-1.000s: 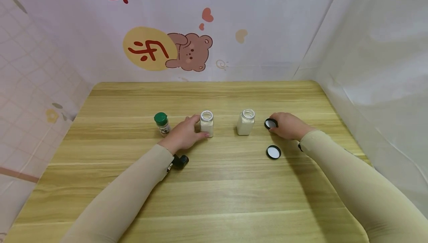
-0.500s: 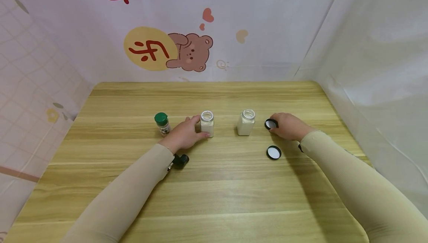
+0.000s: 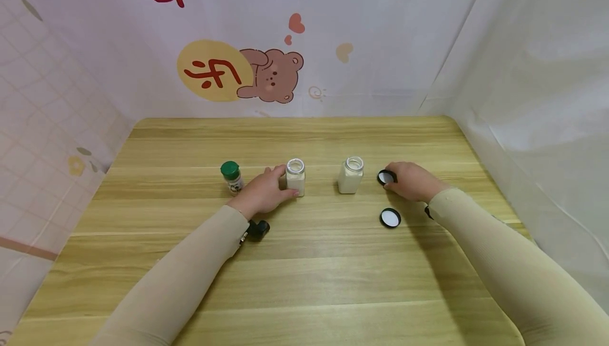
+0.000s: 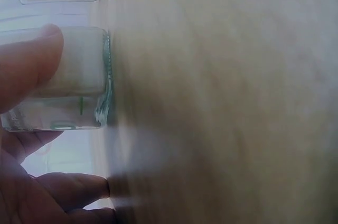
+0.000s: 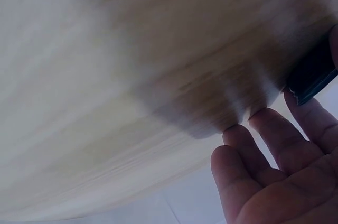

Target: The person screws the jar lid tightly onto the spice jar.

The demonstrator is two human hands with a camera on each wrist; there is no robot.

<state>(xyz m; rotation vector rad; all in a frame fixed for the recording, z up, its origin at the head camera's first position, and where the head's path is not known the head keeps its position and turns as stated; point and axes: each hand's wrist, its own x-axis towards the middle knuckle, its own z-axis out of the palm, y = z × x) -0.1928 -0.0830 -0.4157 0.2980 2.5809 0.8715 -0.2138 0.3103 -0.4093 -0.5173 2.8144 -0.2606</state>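
Observation:
My left hand (image 3: 265,192) grips a square glass jar (image 3: 296,179) with pale powder inside and no lid on its rim. The thumb presses the near side of this glass jar (image 4: 82,65) in the left wrist view, and its base is at the table. To the right, my right hand (image 3: 412,181) pinches a black jar lid (image 3: 386,177) between thumb and fingers, its white liner facing up. The same black lid (image 5: 311,71) shows edge-on in the right wrist view, with the other fingertips at the tabletop. A second open powder jar (image 3: 350,175) stands between the hands.
Another black lid (image 3: 390,218) lies liner up, nearer me than the right hand. A small shaker bottle with a green cap (image 3: 231,176) stands left of the left hand. The wooden table (image 3: 304,293) meets white printed cloth (image 3: 380,34) at its back.

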